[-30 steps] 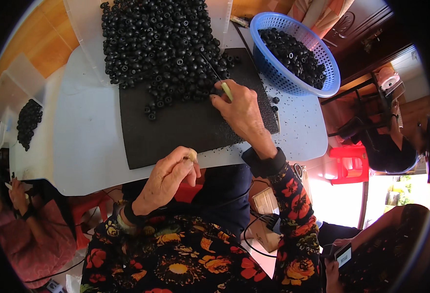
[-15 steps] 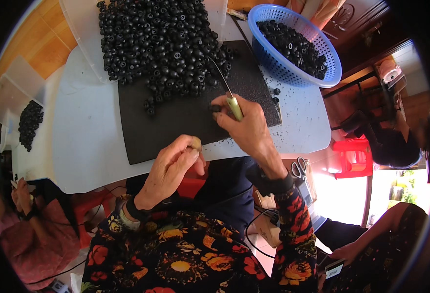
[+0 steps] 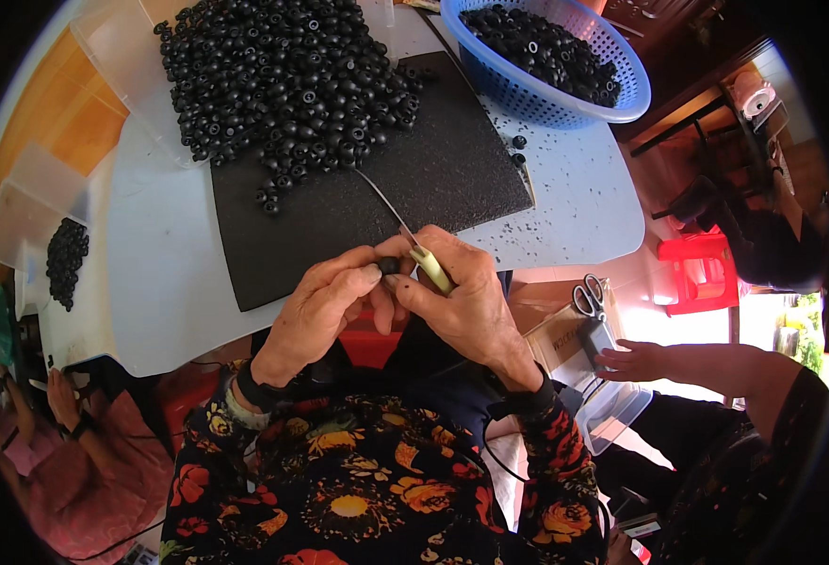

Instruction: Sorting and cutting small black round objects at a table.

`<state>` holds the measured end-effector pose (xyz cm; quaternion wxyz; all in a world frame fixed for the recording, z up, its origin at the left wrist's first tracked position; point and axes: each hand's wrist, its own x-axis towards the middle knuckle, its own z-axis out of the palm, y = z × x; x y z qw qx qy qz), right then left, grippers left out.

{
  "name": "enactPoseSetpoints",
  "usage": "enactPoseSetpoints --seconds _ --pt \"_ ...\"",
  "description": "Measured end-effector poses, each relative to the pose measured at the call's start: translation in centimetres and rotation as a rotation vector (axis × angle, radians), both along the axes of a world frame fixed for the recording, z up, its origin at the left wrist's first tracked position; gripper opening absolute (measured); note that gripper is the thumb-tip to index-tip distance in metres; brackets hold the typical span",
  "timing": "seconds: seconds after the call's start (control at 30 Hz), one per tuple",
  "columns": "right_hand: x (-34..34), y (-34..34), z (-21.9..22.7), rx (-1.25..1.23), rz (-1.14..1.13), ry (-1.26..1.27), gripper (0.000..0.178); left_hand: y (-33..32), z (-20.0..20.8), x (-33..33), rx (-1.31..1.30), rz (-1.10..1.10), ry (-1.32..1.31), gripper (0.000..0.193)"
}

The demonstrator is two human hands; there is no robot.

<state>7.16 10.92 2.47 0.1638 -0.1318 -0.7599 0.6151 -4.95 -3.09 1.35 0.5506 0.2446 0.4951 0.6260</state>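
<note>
Just in front of the table's near edge, my two hands meet over a small round black rubber-like piece. My left hand pinches it between thumb and fingers. My right hand is closed around the pale green handle of a knife, and its thumb and fingertip also touch the piece. The thin blade points up and left over a black mat, its tip close to a heap of similar black pieces. My fingers partly cover the held piece.
A blue perforated basket of black pieces stands far right on the pale table. Two loose pieces and crumbs lie near it. A clear bin borders the heap. Another person's hand reaches near scissors at right.
My right hand has come left and down, bringing the black piece and the knife to my left hand, which now grips the piece. At right, another person's arm has reached in toward the scissors.
</note>
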Motion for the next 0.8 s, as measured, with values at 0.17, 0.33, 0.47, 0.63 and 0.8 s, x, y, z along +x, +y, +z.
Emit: enactPoseSetpoints --seconds 0.17,0.33,0.47,0.63,0.8 --pt "0.4 -0.9 -0.9 0.005 -0.056 0.032 0.029 0.1 -0.1 0.2 -0.014 -0.030 -0.096 0.032" --pt "0.6 -1.2 0.3 0.235 -0.033 0.038 0.030 -0.4 -0.6 0.0 -0.063 -0.028 -0.146 0.032" --pt "0.4 -0.9 -1.3 0.184 -0.053 0.134 0.028 0.1 -0.5 0.3 0.039 -0.036 -0.222 0.033" --pt "0.8 -1.8 -2.0 -0.427 -0.084 0.032 0.022 0.0 -0.2 0.6 0.022 -0.010 -0.165 0.037" --pt "0.9 -2.2 -2.8 -0.248 -0.175 0.024 0.020 0.4 -0.2 1.3 -0.012 0.014 0.100 0.047"
